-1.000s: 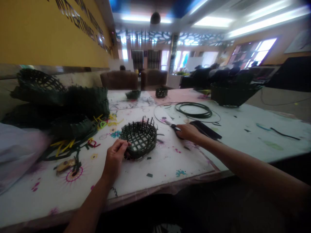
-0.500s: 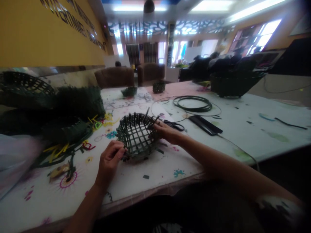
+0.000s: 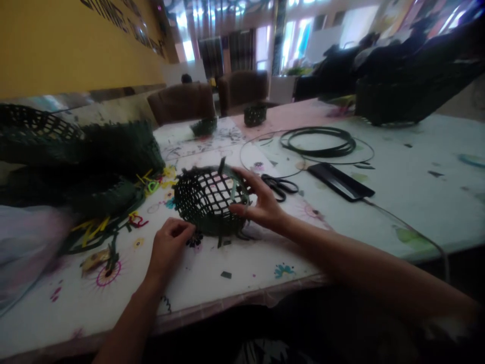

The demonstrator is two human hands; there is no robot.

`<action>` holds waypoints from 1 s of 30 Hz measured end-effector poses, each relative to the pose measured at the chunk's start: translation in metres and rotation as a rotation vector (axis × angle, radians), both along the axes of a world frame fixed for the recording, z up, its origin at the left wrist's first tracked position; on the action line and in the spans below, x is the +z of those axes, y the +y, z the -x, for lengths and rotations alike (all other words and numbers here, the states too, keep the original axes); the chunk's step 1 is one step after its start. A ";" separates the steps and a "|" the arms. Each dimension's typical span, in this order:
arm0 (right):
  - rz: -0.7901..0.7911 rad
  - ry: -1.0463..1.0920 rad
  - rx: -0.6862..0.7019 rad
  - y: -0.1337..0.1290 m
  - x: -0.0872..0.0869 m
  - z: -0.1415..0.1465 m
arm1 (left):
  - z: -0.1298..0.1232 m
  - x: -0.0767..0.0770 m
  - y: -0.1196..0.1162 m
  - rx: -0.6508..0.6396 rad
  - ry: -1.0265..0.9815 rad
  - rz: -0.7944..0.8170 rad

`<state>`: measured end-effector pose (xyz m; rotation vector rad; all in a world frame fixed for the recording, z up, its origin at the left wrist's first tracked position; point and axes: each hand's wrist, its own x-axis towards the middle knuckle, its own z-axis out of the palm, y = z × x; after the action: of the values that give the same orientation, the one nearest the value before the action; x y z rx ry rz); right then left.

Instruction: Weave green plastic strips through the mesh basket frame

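A small dark green woven basket of flat strips lies tilted on the flowered tablecloth, its open lattice showing and loose strip ends sticking out at the rim. My right hand grips its right side, thumb on the inner side and fingers around the outside. Close by the basket's lower left edge is my left hand, its fingers curled and thumb pressed to the forefinger. Whether anything is in that pinch I cannot make out. Black-handled scissors lie just right of my right hand.
A dark phone with a cable and a coil of green strip lie to the right. Larger woven baskets are piled left, beside yellow strip scraps. Two small baskets and a big one stand farther back.
The basket has turned and tilted. My right hand has shifted from its outer side to grip the rim, thumb inside. My left fingers have come off its edge. The view has dipped.
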<state>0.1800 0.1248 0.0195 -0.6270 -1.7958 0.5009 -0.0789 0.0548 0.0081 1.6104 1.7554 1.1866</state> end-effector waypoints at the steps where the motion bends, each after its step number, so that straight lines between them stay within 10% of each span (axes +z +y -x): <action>1: -0.059 -0.018 -0.008 -0.002 0.001 0.001 | -0.002 0.000 0.000 0.026 0.011 0.032; 30: -0.177 0.014 -0.113 -0.016 -0.001 0.010 | -0.018 0.003 0.004 0.228 0.295 0.177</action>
<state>0.1704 0.1093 0.0189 -0.5958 -1.7578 0.2655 -0.0611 0.0591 0.0115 1.5741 2.2121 0.8903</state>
